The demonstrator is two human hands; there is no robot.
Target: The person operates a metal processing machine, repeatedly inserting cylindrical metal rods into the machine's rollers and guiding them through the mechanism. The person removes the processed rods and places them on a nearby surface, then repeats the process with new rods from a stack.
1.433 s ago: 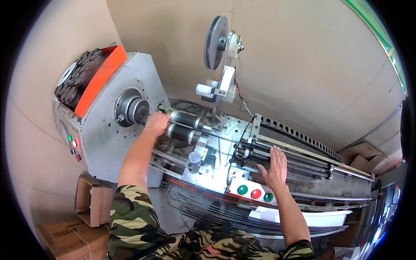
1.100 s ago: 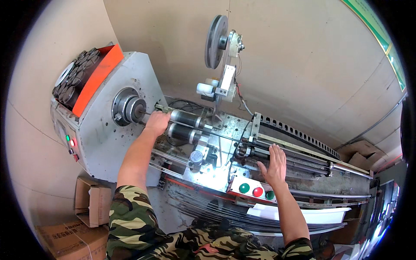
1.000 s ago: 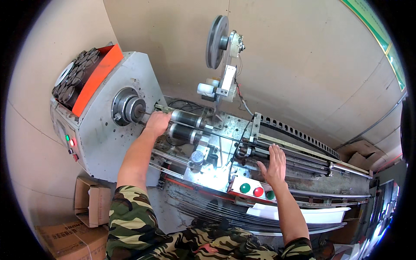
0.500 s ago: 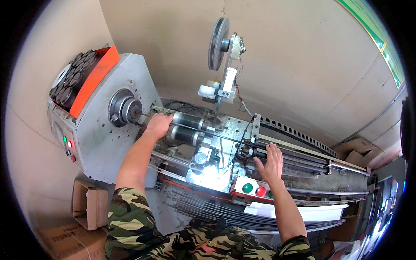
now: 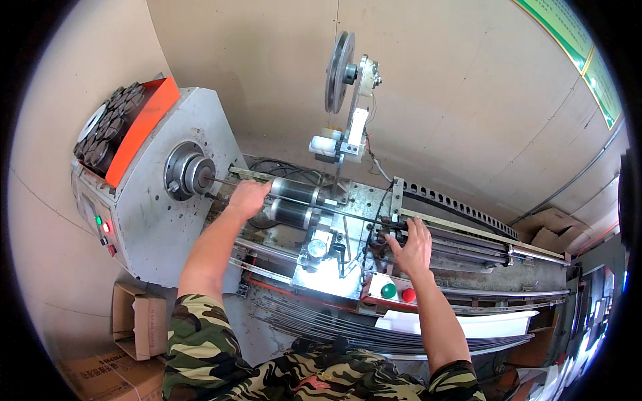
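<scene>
My left hand (image 5: 249,198) is closed round a thin dark metal rod (image 5: 334,211), just left of the dark rollers. The rod's left end runs into the round chuck (image 5: 197,175) of a grey lathe-like machine. Two dark rollers (image 5: 294,202) with bright end rings sit on a metal carriage (image 5: 358,200). My right hand (image 5: 412,246) has its fingers stretched and thumb apart, over the clamp-like fitting (image 5: 380,237) at the carriage's right end. Whether its fingertips touch the rod there, I cannot tell.
Above the carriage stands an arm with a grey spool (image 5: 340,71). A button box (image 5: 388,290) sits in front. Long thin rods (image 5: 321,327) lie nearer me, beside a white sheet (image 5: 461,323). Cardboard boxes (image 5: 148,327) stand lower left. An orange-edged tray (image 5: 144,130) tops the machine.
The carriage, with its rollers and button box, has shifted slightly right, away from the chuck. My left hand has moved a little right; my right hand slightly left, its fingers still stretched.
</scene>
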